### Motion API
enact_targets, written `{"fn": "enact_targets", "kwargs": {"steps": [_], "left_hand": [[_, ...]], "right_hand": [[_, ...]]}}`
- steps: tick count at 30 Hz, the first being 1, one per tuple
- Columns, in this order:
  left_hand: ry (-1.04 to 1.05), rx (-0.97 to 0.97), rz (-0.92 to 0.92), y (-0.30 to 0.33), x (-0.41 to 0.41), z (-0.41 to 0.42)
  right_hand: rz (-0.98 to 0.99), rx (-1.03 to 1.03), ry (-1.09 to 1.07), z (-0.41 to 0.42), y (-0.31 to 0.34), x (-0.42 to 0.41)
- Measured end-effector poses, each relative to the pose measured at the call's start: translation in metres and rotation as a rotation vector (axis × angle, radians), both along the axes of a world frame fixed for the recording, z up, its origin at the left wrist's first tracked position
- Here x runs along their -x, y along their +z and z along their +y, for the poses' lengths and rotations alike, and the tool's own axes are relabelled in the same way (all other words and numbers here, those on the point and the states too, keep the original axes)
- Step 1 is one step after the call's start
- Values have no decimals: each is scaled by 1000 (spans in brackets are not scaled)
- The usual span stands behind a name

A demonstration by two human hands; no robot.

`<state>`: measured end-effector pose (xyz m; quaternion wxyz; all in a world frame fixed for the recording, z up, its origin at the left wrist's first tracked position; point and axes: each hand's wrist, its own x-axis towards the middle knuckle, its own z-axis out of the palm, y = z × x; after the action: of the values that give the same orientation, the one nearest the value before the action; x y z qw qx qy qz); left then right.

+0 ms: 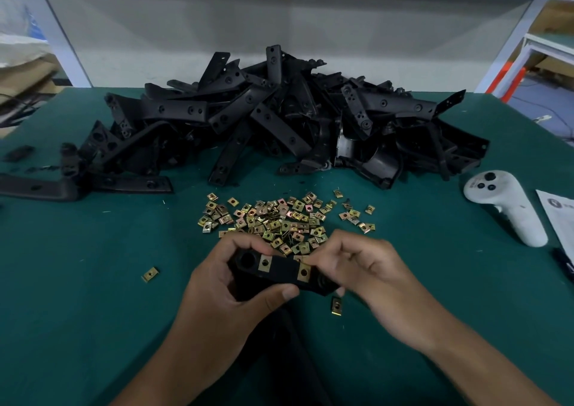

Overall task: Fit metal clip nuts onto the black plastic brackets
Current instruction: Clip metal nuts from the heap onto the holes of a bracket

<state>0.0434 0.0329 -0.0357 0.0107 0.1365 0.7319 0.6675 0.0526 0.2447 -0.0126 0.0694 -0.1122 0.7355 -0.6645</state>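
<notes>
I hold a black plastic bracket over the green table, near its front edge. My left hand grips the bracket's left end, thumb underneath. My right hand pinches its right end, fingertips at a brass-coloured clip nut seated there. A second clip nut sits on the bracket further left. A heap of loose clip nuts lies just beyond my hands. Single nuts lie at the left and under my right hand.
A big pile of black brackets fills the table's far middle, with stray brackets at the left. A white handheld controller and a sheet of paper lie at the right. A grey wall panel stands behind.
</notes>
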Motion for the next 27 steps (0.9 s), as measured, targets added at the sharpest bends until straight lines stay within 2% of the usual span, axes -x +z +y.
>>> {"fn": "enact_targets", "kwargs": {"steps": [4, 8, 15, 21, 24, 27], "left_hand": [[32, -24, 11, -1, 4, -1], [26, -88, -30, -4, 5, -1], [70, -55, -21, 0, 2, 0], [49, 150, 223, 11, -6, 7], [-52, 275, 407, 19, -3, 18], [-136, 300, 550, 27, -7, 54]], "right_hand": [[71, -105, 63, -3, -3, -3], [262, -280, -45, -3, -9, -2], [456, -391, -148, 11, -2, 6], [537, -513, -139, 28, 19, -14], [518, -516, -167, 48, 31, -40], [525, -516, -243, 76, 44, -76]]}}
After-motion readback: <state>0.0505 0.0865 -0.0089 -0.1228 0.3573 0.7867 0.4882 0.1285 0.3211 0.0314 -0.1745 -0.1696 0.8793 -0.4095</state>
